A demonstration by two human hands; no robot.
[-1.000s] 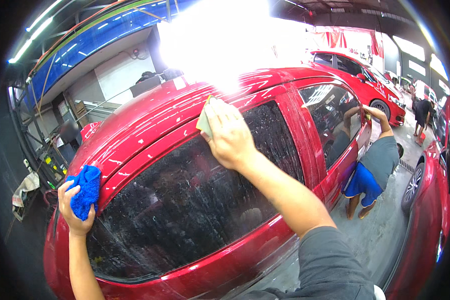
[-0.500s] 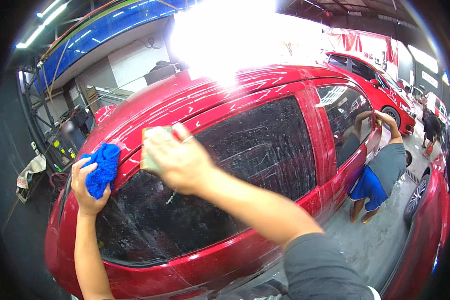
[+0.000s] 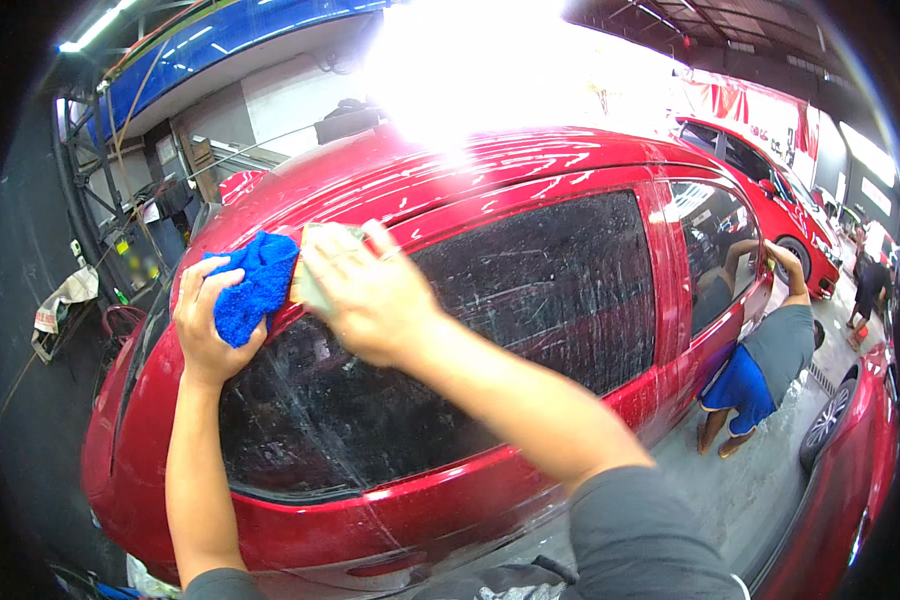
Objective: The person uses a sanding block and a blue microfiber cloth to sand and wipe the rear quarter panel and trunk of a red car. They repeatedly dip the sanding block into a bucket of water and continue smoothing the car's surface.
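A blue microfibre cloth (image 3: 257, 290) is gripped in my left hand (image 3: 207, 330), its fingers wrapped over the cloth's edge beside the roof rail. Just to the right, my right hand (image 3: 375, 305), a little smeared by motion, presses a pale green and yellowish sponge (image 3: 317, 262) on the strip above the side window. Its fingers lie over the sponge's top and hide much of it. Both hands rest at the upper side of a red car (image 3: 300, 225). Whitish streaks and droplets mark its dark side window (image 3: 470, 320).
On the right, a co-worker (image 3: 770, 350) in blue shorts bends at the same car's farther window. Another red car (image 3: 860, 440) stands close behind that person, and one more red car (image 3: 770, 190) farther back. Shelving and a hung cloth (image 3: 67, 300) are at left.
The view has shifted, so the car sits slightly farther right in it. My right hand and sponge are now closer to the blue cloth. Both hands keep their hold.
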